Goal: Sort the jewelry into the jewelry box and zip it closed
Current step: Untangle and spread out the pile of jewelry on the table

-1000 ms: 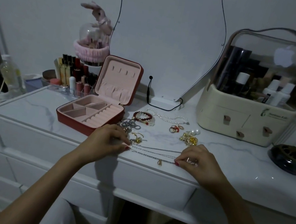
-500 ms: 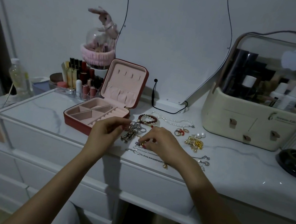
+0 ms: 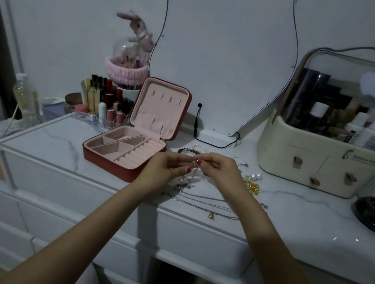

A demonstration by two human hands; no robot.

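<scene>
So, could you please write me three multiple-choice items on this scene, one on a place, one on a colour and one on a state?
1. Where does the jewelry box stand relative to the hands?
A. To their left
B. To their right
C. Behind the organizer

2. What colour is the box's lining?
A. Black
B. Pink
C. Green

3. In what state is the box?
A. Zipped closed
B. Open, compartments bare
C. Open, full of necklaces

Answers:
1. A: the box sits left of the left hand and right hand, while the cream organizer is far right.
2. B: the tray and lid are pale pink inside a red shell.
3. B: the lid stands upright and nothing shows in the tray; the chains lie on the table.
</scene>
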